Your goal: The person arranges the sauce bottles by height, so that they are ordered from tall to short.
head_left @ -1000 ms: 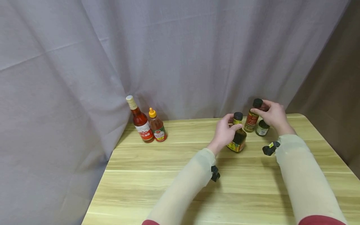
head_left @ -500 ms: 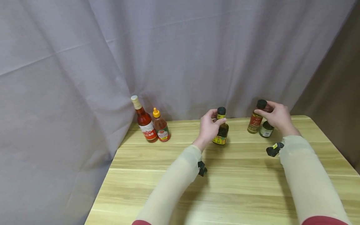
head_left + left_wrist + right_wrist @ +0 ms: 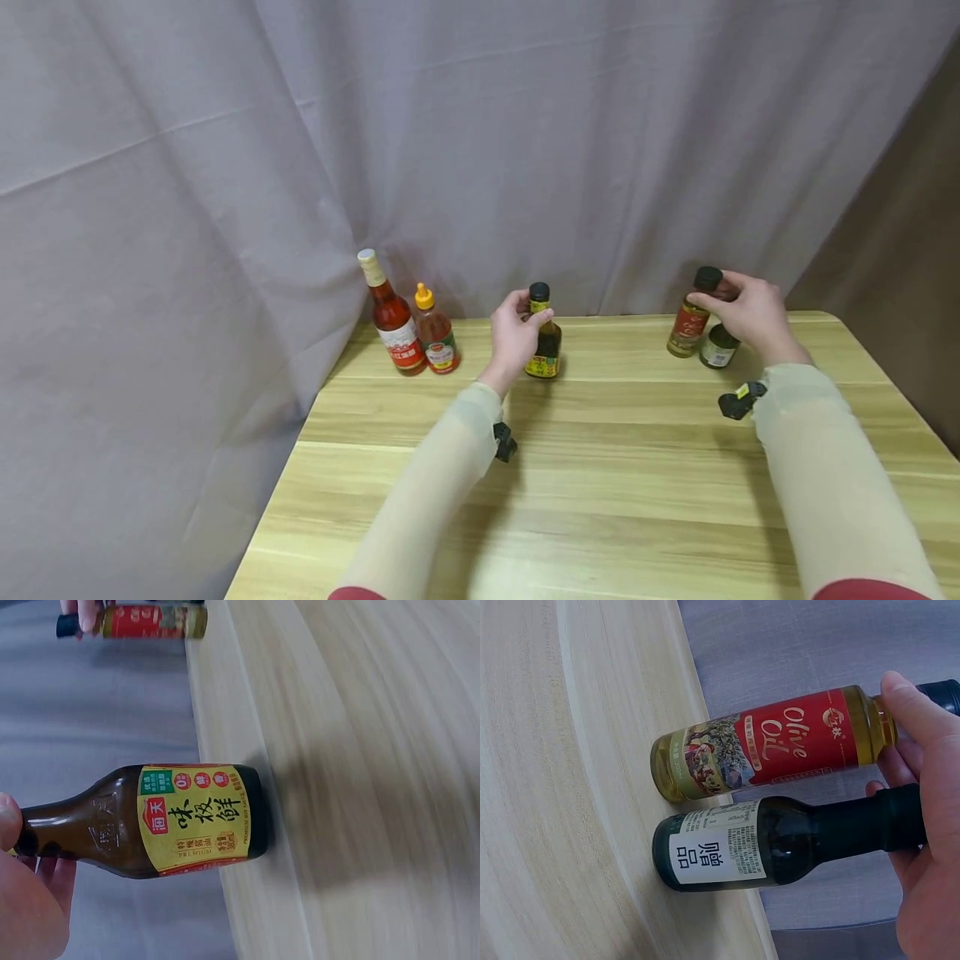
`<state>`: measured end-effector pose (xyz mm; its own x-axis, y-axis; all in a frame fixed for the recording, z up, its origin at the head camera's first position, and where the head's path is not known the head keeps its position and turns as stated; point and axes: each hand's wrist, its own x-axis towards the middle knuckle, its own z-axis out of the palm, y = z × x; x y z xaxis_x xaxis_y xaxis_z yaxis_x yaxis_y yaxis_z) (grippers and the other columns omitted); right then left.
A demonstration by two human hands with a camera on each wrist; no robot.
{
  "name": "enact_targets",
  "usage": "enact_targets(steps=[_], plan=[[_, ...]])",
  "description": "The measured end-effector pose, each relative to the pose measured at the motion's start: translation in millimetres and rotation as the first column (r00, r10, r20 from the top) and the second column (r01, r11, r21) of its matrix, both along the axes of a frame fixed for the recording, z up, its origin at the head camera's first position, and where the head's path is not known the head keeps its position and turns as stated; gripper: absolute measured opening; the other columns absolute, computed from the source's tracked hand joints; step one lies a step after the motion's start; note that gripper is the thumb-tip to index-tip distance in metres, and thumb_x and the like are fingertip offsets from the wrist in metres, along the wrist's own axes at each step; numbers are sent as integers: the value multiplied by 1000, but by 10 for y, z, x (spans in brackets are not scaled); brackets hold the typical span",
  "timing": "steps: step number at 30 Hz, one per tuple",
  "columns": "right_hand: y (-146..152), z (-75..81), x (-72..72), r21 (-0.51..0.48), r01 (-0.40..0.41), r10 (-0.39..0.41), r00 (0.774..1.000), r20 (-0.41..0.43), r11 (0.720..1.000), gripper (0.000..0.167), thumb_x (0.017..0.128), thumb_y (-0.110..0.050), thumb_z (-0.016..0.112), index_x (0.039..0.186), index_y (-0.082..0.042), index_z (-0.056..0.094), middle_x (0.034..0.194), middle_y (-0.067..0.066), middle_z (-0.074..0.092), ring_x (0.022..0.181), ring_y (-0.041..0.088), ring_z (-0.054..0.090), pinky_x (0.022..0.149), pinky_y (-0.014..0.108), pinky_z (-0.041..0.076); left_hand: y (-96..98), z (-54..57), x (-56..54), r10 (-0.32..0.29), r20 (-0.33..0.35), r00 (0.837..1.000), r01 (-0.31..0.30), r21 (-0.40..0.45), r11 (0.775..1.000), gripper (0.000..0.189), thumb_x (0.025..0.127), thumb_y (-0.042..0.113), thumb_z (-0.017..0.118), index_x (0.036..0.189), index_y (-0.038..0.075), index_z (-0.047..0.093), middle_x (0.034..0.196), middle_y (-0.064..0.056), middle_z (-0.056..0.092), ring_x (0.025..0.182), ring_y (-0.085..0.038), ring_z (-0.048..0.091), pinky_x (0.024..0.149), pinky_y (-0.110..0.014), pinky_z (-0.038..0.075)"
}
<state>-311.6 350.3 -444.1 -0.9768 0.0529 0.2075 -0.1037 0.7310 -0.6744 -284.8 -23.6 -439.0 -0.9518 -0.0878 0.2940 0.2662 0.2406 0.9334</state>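
Observation:
My left hand (image 3: 516,337) grips the neck of a soy sauce bottle (image 3: 195,819), brown with a yellow label, below its black cap. That bottle stands upright close to the table's back edge, its base right at the tabletop. On the right, my right hand (image 3: 753,315) holds an olive oil bottle (image 3: 780,742) with a red label, thumb and fingers round its neck. A dark green bottle (image 3: 780,832) with a white label is beside it, its top under the same hand; fingers reach behind its neck. Both bottles are upright.
At the back left stand a tall red bottle (image 3: 397,329) with a white and red label and a squeeze sauce bottle (image 3: 438,337) with a yellow cap. A grey curtain (image 3: 480,167) hangs behind the wooden table (image 3: 600,500).
My left hand has carried the soy sauce bottle leftward, away from the olive oil bottle and towards the red bottles. My right hand keeps its place on the olive oil bottle.

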Motion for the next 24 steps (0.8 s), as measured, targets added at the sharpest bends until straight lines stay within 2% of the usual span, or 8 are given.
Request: enact_targets(steps=[4, 6, 9, 14, 21, 24], plan=[[22, -17, -12, 5, 4, -4, 1000, -2, 1000, 72, 98, -65, 67, 123, 2, 64, 123, 32, 66, 112, 48, 60, 110, 70, 32, -176, 16, -22, 45, -13, 999, -45, -16, 999, 35, 96, 8, 81, 129, 1, 70, 113, -12, 74, 102, -22, 71, 88, -33, 61], [21, -24, -14, 10, 7, -7, 1000, -3, 1000, 72, 97, -67, 67, 122, 1, 64, 122, 30, 67, 111, 46, 61, 101, 67, 40, -261, 31, -27, 65, -20, 998, -65, -15, 998, 36, 96, 8, 81, 129, 1, 70, 113, -12, 74, 102, -23, 71, 88, -34, 61], [24, -31, -19, 21, 12, -12, 1000, -5, 1000, 69, 98, -64, 68, 123, 0, 65, 121, 29, 68, 109, 44, 62, 93, 59, 46, -380, 47, -31, 92, -33, 995, -92, -8, 996, 37, 96, 7, 82, 130, 0, 70, 113, -14, 74, 102, -25, 71, 89, -35, 61], [34, -32, -15, 35, 19, -18, 1000, -4, 999, 67, 99, -60, 69, 127, 1, 65, 121, 29, 68, 109, 43, 63, 80, 45, 50, -554, 26, -60, 147, -50, 988, -149, -35, 988, 36, 95, 10, 83, 128, 2, 71, 110, -11, 75, 100, -24, 72, 89, -35, 61], [22, -30, -11, 43, 16, -16, 1000, -10, 999, 71, 98, -64, 68, 127, 1, 66, 120, 28, 69, 108, 43, 64, 79, 41, 49, -734, -21, -82, 189, -47, 981, -190, -24, 981, 35, 95, 8, 83, 127, 2, 72, 111, -11, 75, 100, -24, 71, 90, -38, 60], [12, -26, -7, 40, 18, -17, 1000, -11, 999, 71, 99, -63, 68, 127, 2, 66, 121, 29, 69, 109, 43, 64, 82, 47, 51, -771, -37, -78, 200, -50, 979, -202, -40, 979, 35, 94, 11, 84, 127, 2, 72, 111, -11, 76, 99, -24, 72, 89, -38, 61]])
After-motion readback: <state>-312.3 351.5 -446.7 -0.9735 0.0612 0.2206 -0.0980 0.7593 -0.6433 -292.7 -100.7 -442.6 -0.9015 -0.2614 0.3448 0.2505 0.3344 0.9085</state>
